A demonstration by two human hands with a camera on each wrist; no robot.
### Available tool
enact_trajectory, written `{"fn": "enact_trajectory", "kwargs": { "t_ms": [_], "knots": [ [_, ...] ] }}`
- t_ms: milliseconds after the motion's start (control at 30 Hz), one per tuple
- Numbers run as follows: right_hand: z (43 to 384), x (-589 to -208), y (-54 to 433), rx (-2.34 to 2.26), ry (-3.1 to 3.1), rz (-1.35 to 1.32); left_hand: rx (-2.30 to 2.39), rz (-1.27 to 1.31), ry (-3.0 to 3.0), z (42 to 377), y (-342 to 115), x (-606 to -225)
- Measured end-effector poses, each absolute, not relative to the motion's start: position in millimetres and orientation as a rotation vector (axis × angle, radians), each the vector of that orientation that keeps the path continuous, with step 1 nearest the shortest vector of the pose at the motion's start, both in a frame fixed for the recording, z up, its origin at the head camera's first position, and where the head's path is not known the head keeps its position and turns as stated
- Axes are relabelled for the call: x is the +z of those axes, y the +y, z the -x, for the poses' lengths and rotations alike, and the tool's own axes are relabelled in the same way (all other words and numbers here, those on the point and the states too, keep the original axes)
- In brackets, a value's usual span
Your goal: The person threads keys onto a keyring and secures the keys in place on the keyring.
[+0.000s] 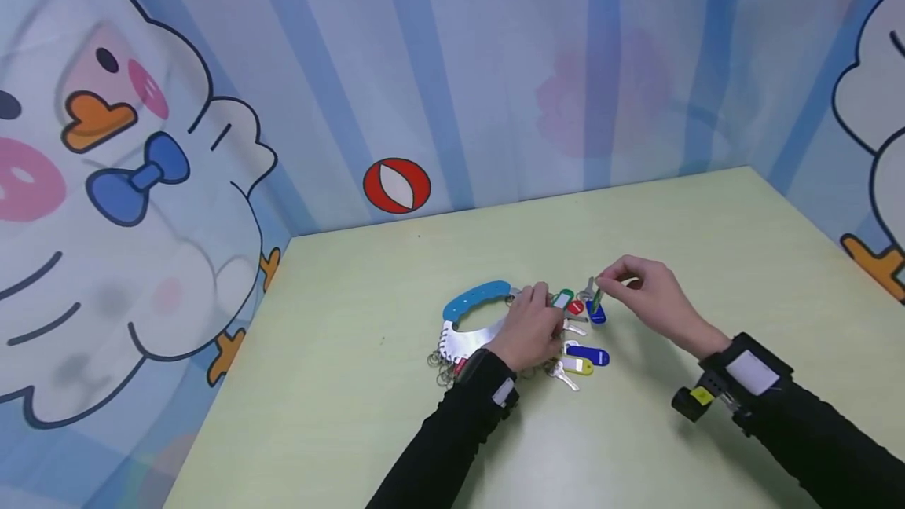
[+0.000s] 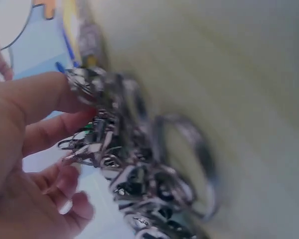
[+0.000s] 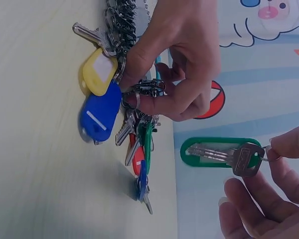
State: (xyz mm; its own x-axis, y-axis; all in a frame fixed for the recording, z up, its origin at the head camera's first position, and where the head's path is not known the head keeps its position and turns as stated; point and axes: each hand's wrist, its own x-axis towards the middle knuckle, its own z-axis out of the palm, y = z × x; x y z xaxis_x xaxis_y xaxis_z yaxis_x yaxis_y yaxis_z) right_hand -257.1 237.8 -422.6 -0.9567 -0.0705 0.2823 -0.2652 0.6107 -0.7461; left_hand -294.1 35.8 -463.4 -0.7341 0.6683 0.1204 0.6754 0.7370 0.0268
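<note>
My left hand (image 1: 526,328) lies over a silver key holder (image 1: 463,342) with a blue curved handle (image 1: 475,294). Its thumb and index finger pinch the linked metal rings (image 2: 107,144) along the holder's edge. Off to the right, raised above the table, my right hand (image 1: 654,293) pinches a small ring carrying a key (image 3: 246,159) and a green key tag (image 3: 186,154). Beside the left hand hang a yellow tag (image 3: 99,72), a blue tag (image 3: 100,118) and several keys. A red tag (image 1: 576,307) and another blue tag (image 1: 597,313) lie near the right hand.
The pale yellow table (image 1: 318,422) meets a printed blue backdrop (image 1: 495,85) at its back edge. Bare rings (image 1: 444,371) hang at the holder's left end. Each wrist wears a strapped black device, and a small camera (image 1: 691,404) sticks out below the right one.
</note>
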Motion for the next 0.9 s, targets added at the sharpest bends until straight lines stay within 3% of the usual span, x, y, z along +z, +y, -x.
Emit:
{"fn": "enact_trajectory", "kwargs": {
  "t_ms": [300, 667, 900],
  "knots": [
    [254, -422, 238, 1.443, -2.649, -0.241, -0.578, 1.096, -2.73, 297, 26, -458],
    [264, -427, 229, 2.529, -2.364, -0.462, -0.945, 1.099, -2.721, 301, 17, -449],
    [271, -436, 217, 2.213, -2.579, -0.365, -1.101, 1.055, -2.687, 301, 10, -444]
  ]
}}
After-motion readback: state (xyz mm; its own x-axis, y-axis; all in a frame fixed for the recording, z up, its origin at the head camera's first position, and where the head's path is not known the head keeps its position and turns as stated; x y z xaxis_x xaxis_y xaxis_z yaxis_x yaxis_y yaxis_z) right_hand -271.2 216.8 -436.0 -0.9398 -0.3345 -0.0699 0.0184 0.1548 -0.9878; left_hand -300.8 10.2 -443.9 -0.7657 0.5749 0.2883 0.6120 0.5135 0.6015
